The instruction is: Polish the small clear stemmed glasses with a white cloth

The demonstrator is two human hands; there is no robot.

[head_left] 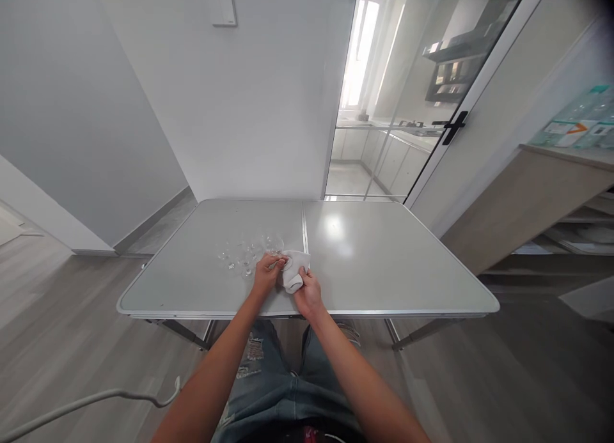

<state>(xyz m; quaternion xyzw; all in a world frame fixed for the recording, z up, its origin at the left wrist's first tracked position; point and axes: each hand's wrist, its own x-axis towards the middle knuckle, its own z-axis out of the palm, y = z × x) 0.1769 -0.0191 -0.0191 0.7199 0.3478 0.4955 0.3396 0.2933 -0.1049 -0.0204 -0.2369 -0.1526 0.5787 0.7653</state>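
Note:
Near the front edge of the table, both my hands are together around a white cloth. My right hand is closed on the cloth from the right, its thumb on top. My left hand pinches a small clear glass whose rounded edge shows against the cloth. The glass's full shape is hidden by my fingers and the cloth. Just beyond and to the left of my left hand stand several clear stemmed glasses, close together and hard to tell apart.
The grey folding table has a metal rim and a centre seam. A wall stands behind it, with a glass door at the back right. Plastic bottles stand on a wooden shelf unit at right. A pale cable is at lower left.

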